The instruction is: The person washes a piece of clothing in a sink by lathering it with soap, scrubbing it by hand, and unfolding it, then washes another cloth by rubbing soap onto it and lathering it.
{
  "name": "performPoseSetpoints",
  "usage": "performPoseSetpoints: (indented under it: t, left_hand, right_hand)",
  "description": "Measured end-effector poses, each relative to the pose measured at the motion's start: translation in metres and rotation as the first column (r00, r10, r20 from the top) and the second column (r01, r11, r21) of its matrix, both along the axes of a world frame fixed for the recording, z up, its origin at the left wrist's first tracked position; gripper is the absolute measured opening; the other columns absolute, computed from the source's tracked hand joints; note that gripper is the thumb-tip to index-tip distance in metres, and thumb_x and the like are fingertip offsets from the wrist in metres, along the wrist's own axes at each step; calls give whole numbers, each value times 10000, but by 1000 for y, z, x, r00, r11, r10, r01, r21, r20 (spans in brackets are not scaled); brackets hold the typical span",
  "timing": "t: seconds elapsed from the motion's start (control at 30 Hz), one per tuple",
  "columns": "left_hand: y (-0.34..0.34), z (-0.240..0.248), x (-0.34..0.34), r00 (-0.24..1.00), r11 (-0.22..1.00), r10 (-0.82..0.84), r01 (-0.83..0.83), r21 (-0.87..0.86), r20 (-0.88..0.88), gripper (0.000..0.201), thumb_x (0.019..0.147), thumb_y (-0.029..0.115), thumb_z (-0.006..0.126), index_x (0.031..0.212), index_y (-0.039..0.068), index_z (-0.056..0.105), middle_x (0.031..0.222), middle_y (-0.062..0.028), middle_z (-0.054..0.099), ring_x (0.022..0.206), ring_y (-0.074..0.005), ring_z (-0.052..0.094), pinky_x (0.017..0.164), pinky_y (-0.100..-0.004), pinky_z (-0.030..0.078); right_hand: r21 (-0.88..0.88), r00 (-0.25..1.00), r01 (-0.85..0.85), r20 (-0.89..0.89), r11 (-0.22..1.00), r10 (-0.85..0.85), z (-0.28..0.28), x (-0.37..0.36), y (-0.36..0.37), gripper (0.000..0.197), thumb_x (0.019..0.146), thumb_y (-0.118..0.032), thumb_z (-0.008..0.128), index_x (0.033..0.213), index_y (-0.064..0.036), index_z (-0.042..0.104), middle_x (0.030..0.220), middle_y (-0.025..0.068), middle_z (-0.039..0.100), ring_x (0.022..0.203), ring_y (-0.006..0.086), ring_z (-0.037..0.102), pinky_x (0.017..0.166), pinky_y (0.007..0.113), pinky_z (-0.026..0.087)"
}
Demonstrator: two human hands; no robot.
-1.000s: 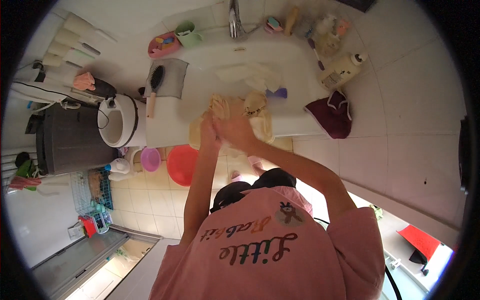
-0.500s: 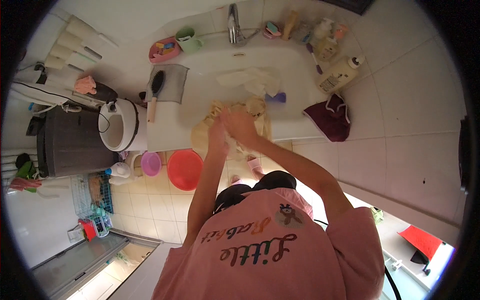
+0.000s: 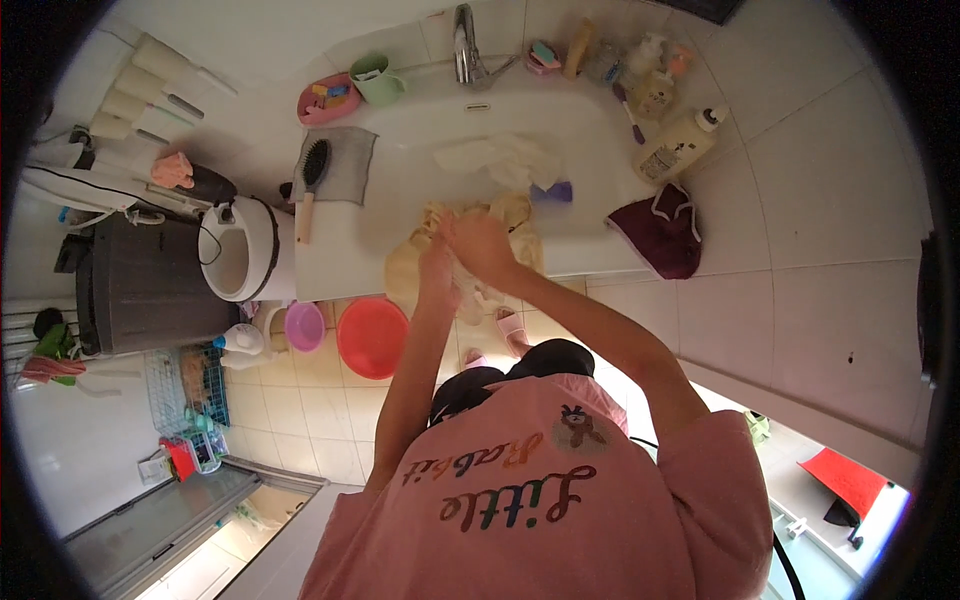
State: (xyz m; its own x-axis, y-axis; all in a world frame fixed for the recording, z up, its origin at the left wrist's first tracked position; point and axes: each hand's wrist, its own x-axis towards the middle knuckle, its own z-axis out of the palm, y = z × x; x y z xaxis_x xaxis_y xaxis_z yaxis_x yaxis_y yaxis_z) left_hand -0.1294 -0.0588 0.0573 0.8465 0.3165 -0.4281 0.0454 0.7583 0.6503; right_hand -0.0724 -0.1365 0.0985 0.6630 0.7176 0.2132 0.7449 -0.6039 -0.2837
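One pale yellow garment (image 3: 497,232), crumpled and wet-looking, draped over the front rim of the white sink (image 3: 420,150), with the left hand (image 3: 437,262) and right hand (image 3: 482,245) both closed on its folds. At twelve o'clock of it lay one white cloth (image 3: 500,158); at nine, one hairbrush (image 3: 310,180). On the floor at seven stood one red basin (image 3: 372,337) and one small purple basin (image 3: 305,326).

A home bathroom: white sink (image 3: 400,200) with tap (image 3: 466,45), tiled floor (image 3: 300,400), toiletry bottles (image 3: 680,145).
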Motion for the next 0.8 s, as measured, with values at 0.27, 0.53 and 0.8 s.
performPoseSetpoints:
  t: [0.27,0.53,0.8]
  left_hand:
    - [-13,27,4,995,996,62,-66,57,79,361,816,343,432,1038,59,456,939,-49,527,839,-163,513,713,-302,433]
    - [-12,37,4,975,972,-224,223,79,2,461,808,386,434,1115,42,416,1027,-35,500,921,-146,477,812,-311,372]
    - [12,30,5,949,915,-315,306,261,-6,483,804,377,438,1156,51,384,1037,-47,490,928,-134,467,852,-280,331]
  right_hand:
    - [24,997,-57,52,998,56,-1,-7,0,161,675,-151,495,774,-26,517,524,95,510,441,247,504,373,361,376]
    - [173,971,32,229,984,-72,-44,32,-5,216,725,-229,489,669,-33,559,513,120,525,431,257,500,392,407,363]
    - [336,962,217,-231,917,-143,-25,16,-18,227,752,-267,476,704,-58,548,536,115,516,429,246,486,420,364,366]
